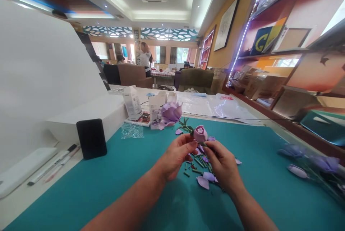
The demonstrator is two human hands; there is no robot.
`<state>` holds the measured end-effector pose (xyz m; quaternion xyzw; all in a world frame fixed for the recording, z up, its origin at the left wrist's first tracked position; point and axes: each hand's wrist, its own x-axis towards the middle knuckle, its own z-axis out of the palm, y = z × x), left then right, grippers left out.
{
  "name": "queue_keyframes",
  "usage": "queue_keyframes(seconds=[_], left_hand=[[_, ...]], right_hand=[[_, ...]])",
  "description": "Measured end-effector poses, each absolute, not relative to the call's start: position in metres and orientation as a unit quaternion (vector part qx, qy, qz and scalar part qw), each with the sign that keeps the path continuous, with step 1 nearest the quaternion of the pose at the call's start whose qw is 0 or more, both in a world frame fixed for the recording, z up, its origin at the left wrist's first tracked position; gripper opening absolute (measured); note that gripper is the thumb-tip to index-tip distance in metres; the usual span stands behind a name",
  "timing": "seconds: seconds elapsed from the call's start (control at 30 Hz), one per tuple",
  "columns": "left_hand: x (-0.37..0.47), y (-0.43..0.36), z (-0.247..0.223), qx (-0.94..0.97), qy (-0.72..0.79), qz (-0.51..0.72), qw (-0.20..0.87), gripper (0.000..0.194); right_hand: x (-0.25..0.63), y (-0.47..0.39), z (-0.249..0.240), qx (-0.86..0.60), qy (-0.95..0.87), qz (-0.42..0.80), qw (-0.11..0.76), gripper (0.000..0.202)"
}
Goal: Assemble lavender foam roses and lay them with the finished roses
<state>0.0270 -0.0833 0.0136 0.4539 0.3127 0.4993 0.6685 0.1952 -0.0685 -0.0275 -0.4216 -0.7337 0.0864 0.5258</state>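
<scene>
Above the teal mat (151, 195), a small purple toy rose (200, 134) with green leaves is raised between my hands. My left hand (179, 153) pinches it at its left side, with the leafy green part (185, 126) showing above the fingers. From the right, my right hand (222, 159) grips it just below the bloom, thumb and fingers pressed together. Its lower end is hidden by my fingers. Under the hands lie loose green stem pieces (198, 161), a pale purple petal (202, 182) and several other small flower parts.
A large purple flower (171, 113) stands at the back beside white boxes (132, 102) and clear crinkled wrapping (132, 131). On the left are a black phone-like slab (91, 138) and pens (52, 164). More purple flowers (325, 162) lie at right. People are in the background.
</scene>
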Motion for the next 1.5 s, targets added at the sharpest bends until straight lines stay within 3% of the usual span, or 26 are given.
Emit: queue_keyframes(seconds=[0.1,0.23,0.4,0.53,1.0,1.13,1.27,1.5], left_hand=[[0.027,-0.090,0.012,0.497,0.356,0.525,0.592,0.024],[0.021,-0.105,0.012,0.590,0.367,0.604,0.390,0.014],[0.017,-0.104,0.017,0.677,0.328,0.636,0.171,0.035],[0.015,-0.094,0.020,0.715,0.325,0.614,0.077,0.033],[0.014,-0.086,0.015,0.727,0.330,0.602,0.014,0.021],[0.014,-0.087,0.016,0.728,0.319,0.602,-0.073,0.027],[0.016,-0.089,0.019,0.714,0.349,0.595,-0.123,0.016],[0.020,-0.091,0.026,0.702,0.395,0.577,-0.134,0.013]], right_hand=[[0.197,-0.066,-0.029,-0.420,-0.736,0.085,0.524,0.018],[0.200,-0.063,-0.031,-0.435,-0.721,0.078,0.534,0.017],[0.197,-0.065,-0.031,-0.446,-0.723,0.093,0.519,0.018],[0.192,-0.068,-0.031,-0.444,-0.726,0.090,0.518,0.018],[0.196,-0.060,-0.038,-0.456,-0.731,0.071,0.503,0.018],[0.196,-0.060,-0.038,-0.455,-0.733,0.065,0.501,0.018],[0.195,-0.061,-0.039,-0.454,-0.734,0.059,0.501,0.018],[0.195,-0.061,-0.039,-0.463,-0.732,0.032,0.499,0.018]])
